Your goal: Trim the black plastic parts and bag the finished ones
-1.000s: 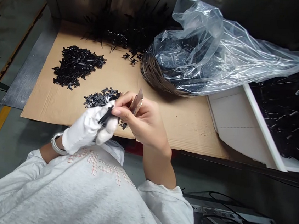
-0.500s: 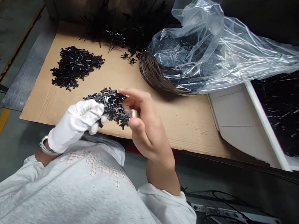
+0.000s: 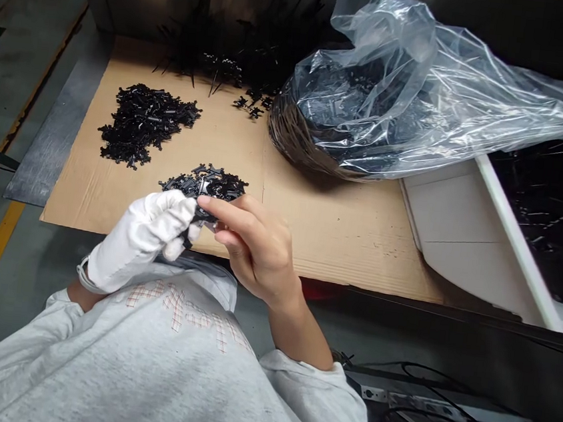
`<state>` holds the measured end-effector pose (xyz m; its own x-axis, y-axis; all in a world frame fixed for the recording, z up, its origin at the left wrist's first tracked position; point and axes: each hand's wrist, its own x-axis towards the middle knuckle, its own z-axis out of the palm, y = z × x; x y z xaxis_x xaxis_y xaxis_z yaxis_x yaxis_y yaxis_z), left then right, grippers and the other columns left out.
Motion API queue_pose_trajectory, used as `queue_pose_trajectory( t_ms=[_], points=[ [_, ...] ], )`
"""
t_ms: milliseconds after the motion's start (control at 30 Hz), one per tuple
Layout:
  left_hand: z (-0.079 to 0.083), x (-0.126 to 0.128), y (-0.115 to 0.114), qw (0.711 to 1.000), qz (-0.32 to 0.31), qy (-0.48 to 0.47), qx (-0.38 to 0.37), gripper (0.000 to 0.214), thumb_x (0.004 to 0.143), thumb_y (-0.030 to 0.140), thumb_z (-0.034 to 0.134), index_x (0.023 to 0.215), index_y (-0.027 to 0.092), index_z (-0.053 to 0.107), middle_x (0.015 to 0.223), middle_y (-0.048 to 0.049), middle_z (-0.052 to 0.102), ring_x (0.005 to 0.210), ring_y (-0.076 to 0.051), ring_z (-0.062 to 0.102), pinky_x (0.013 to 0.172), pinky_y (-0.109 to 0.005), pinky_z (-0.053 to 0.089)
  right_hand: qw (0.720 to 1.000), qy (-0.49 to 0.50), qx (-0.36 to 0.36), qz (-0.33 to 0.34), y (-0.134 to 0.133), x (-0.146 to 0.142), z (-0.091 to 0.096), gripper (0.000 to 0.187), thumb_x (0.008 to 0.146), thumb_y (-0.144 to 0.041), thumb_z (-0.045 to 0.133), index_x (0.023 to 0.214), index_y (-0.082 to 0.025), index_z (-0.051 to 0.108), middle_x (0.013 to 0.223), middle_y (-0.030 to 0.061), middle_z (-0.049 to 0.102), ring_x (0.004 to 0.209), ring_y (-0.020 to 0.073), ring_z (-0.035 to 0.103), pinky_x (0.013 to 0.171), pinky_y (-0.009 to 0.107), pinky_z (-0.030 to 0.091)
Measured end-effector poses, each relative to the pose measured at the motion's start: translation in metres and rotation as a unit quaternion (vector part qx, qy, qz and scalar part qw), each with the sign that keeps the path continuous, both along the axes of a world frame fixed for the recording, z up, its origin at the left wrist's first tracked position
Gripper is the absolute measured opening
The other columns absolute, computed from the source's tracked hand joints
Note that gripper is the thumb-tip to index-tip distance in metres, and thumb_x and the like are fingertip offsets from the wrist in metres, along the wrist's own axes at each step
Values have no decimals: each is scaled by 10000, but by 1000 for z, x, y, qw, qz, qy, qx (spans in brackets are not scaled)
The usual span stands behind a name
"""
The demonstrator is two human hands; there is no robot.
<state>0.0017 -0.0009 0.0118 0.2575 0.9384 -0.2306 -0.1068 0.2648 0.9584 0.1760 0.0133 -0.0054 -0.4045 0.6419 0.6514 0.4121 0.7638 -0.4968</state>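
My left hand (image 3: pixel 145 234), in a white glove, is closed on a small black plastic part (image 3: pixel 188 241) that is mostly hidden by the fingers. My bare right hand (image 3: pixel 262 246) meets it from the right, its index finger stretched to the left fingertips and the others curled. A small shiny thing shows below that index finger, too hidden to name. Just beyond both hands lies a loose pile of black plastic parts (image 3: pixel 221 183) on the cardboard sheet (image 3: pixel 339 234).
A larger heap of black parts (image 3: pixel 144 123) lies at the left. Several branched black pieces (image 3: pixel 221 67) stand at the back. A clear plastic bag (image 3: pixel 387 115) of dark parts is at the back right, beside a white bin (image 3: pixel 464 237) and more dark parts (image 3: pixel 552 219).
My right hand has moved left and slightly down, bringing its index finger to the left fingertips. The left hand stays nearly in place, still closed on the black part.
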Motion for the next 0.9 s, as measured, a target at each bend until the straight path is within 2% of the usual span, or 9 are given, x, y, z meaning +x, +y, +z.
queue_pose_trajectory(
  t_ms=[167,300,433,500,567,633,700,800,900],
  points=[
    [0,0,0,1000,8,-8,0,423,875,553,566,686,175,573,551,43,512,440,-28,391,419,-162,331,1000,10,29,-6,1,-2,-2,305,1020,-310,400,1233,-212,594,700,-10,498,608,111,470,545,247,378],
    [0,-3,-1,998,-21,-28,-46,420,879,554,558,711,170,570,499,54,446,425,-31,385,416,-159,311,999,13,44,-24,1,-7,-3,280,1017,-285,410,1201,-216,610,695,-14,502,607,107,474,540,241,378],
    [5,-4,-1,991,-45,-71,-101,413,801,571,635,730,188,499,580,51,496,417,-30,358,396,-175,277,995,49,31,-79,7,-8,-4,275,1017,-283,406,1187,-229,615,753,1,556,646,114,509,583,250,411],
    [-1,-4,5,997,-51,-40,-51,340,810,502,630,756,193,499,648,38,539,449,-46,400,442,-200,336,990,69,15,-123,13,-5,-5,299,1025,-302,372,1195,-234,609,814,17,593,688,128,541,632,269,441],
    [-18,-2,16,992,-37,94,78,249,851,409,573,749,184,539,701,8,565,570,-89,490,569,-242,409,987,68,-9,-149,20,0,-5,313,1026,-327,360,1199,-226,601,867,32,621,722,141,568,671,288,461],
    [-42,-1,30,925,-15,315,211,285,897,360,514,685,176,568,724,-26,571,730,-146,541,732,-303,420,989,32,-45,-140,30,1,-7,278,1006,-333,425,1166,-198,607,892,41,643,731,146,585,681,291,465],
    [-67,2,45,848,-7,467,251,331,934,392,453,754,181,633,761,-57,591,808,-202,565,762,-345,401,989,-38,-89,-111,44,-5,-9,206,963,-297,528,1092,-170,627,898,48,664,760,156,607,690,285,459],
    [-93,9,60,772,-3,592,231,312,933,364,442,899,155,671,893,-114,650,870,-255,596,736,-364,386,975,-160,-150,-45,73,-31,-16,128,926,-202,571,1025,-161,642,962,67,683,867,182,631,734,284,448],
    [-100,16,62,734,22,654,182,358,914,366,477,1009,70,654,961,-192,657,880,-311,604,678,-379,361,948,-256,-185,34,109,-68,-29,166,922,-184,562,1067,-165,642,1059,85,677,930,189,623,758,275,432]
  ],
)
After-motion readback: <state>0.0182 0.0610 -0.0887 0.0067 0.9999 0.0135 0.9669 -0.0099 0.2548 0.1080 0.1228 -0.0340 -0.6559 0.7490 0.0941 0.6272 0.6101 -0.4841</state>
